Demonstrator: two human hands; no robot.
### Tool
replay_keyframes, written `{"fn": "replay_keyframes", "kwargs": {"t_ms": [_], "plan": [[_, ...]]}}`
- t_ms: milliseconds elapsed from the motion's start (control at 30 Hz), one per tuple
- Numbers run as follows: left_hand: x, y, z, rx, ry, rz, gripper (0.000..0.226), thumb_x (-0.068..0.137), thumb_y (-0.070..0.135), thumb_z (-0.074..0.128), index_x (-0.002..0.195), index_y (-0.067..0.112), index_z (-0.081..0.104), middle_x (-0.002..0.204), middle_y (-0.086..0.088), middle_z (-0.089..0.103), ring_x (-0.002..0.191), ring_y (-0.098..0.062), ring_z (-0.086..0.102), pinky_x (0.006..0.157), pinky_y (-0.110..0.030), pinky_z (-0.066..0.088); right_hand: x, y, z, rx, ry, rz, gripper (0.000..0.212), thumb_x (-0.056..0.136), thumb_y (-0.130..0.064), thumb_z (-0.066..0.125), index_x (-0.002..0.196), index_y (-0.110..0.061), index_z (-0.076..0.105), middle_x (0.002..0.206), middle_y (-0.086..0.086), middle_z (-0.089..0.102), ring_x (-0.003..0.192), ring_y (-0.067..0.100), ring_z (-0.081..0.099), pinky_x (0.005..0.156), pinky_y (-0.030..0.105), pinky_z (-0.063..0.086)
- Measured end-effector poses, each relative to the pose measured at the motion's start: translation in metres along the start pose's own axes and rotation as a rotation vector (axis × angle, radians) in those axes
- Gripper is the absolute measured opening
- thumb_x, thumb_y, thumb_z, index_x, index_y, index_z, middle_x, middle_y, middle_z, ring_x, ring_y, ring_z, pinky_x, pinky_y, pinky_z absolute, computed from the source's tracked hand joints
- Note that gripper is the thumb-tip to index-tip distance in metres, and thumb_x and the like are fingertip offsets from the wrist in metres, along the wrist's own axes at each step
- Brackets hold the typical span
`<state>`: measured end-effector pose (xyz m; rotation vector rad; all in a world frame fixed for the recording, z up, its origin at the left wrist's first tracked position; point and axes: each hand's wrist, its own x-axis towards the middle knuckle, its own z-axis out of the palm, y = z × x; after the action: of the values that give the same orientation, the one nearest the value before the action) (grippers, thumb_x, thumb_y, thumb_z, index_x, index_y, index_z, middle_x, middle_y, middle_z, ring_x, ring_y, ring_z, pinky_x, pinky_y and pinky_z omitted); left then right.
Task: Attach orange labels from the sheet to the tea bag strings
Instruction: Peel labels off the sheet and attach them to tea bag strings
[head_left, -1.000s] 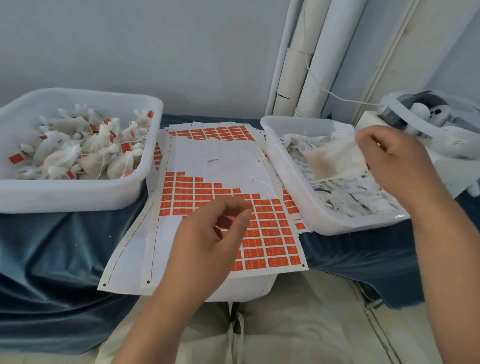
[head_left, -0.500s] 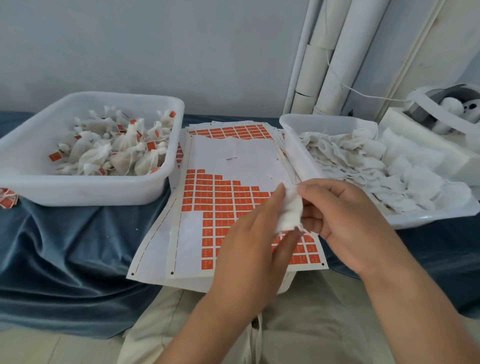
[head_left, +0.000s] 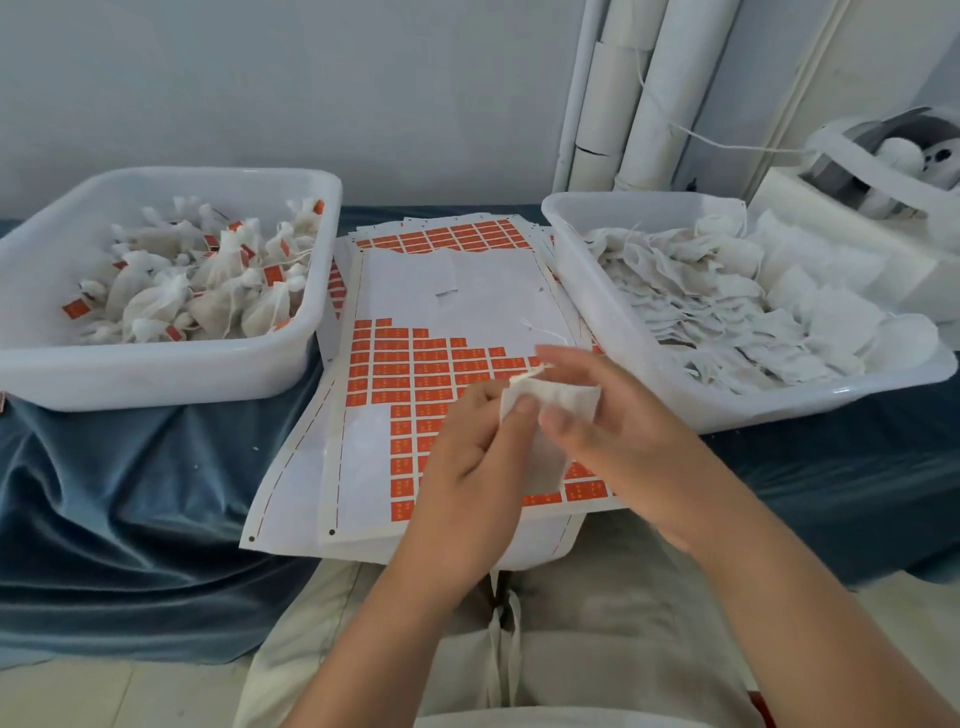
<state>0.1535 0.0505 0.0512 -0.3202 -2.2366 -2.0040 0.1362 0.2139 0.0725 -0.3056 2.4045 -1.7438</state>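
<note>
behind the label sheet (head_left: 415, 364), white tubes (head_left: 665, 93) lean against the wall, and to the sheet's far right sits a white device (head_left: 883, 156), partly cut off. the sheet lies on a blue cloth (head_left: 130, 493) with more sheets under it. both hands hang over its near right corner and hide some of the orange labels there.

left of the sheet, a white bin (head_left: 156, 374) holds tied tea bags (head_left: 208, 291) with orange tags on them. right of the sheet, a second white bin (head_left: 623, 364) is heaped with flat, untagged bags (head_left: 727, 301).

the left hand (head_left: 467, 467) pinches the left edge of one white tea bag (head_left: 556, 402). the right hand (head_left: 613, 415) grips its right side, thumb on the front and fingers behind. a short bit of string (head_left: 535, 371) pokes out at the bag's top edge. the bag is above the sheet, not touching either bin.

a second ago the right hand held a bag over the right bin while the left hovered alone over the labels. since then the bag has come across to the sheet, and it now looks flatter than half a second back.
</note>
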Motion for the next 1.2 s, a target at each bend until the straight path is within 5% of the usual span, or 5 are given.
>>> {"fn": "replay_keyframes", "kwargs": {"t_ms": [267,500,600,800,1200], "plan": [[-0.001,-0.010,0.004,0.311,0.126,0.140,0.029,0.107,0.045,0.038,0.126,0.053,0.059,0.121,0.017,0.044,0.124,-0.011,0.049,0.101,-0.027,0.045,0.005,0.009,0.012,0.483,-0.221,0.084,0.048,0.097,-0.050,0.073,0.135,-0.021,0.070,0.137,0.007,0.071,0.130,0.024,0.065,0.107,0.042,0.054],[0.002,0.001,-0.004,0.110,0.176,0.101,0.026,0.110,0.031,0.051,0.108,0.034,0.077,0.100,0.018,0.073,0.100,-0.008,0.070,0.079,-0.016,0.053,0.001,0.012,0.017,0.255,-0.139,0.055,0.051,0.101,-0.067,0.053,0.135,-0.033,0.069,0.133,-0.005,0.073,0.128,0.014,0.066,0.113,0.042,0.050],[0.005,0.008,-0.013,0.066,0.159,0.016,0.036,0.108,0.042,0.043,0.103,0.036,0.078,0.096,0.025,0.073,0.096,0.003,0.069,0.076,-0.007,0.049,0.002,0.011,0.016,0.633,-0.175,0.167,0.074,0.092,-0.076,0.055,0.151,-0.031,0.054,0.142,-0.004,0.068,0.130,0.018,0.066,0.111,0.044,0.050],[0.008,0.008,-0.034,0.283,0.204,0.095,0.045,0.099,0.055,0.042,0.081,0.029,0.074,0.075,0.014,0.068,0.073,-0.006,0.066,0.060,-0.012,0.046,0.001,0.015,0.015,0.478,-0.273,0.127,0.034,0.107,-0.035,0.049,0.077,-0.026,0.061,0.080,-0.006,0.059,0.085,0.013,0.060,0.088,0.031,0.048],[0.011,0.006,-0.055,0.328,0.360,0.144,0.044,0.108,0.045,0.050,0.069,0.029,0.066,0.065,0.009,0.064,0.057,-0.008,0.059,0.050,-0.014,0.041,-0.004,0.021,0.017,0.523,-0.397,0.042,0.034,0.104,-0.052,0.059,0.089,-0.024,0.070,0.077,-0.002,0.052,0.078,0.017,0.055,0.090,0.035,0.051]]}}
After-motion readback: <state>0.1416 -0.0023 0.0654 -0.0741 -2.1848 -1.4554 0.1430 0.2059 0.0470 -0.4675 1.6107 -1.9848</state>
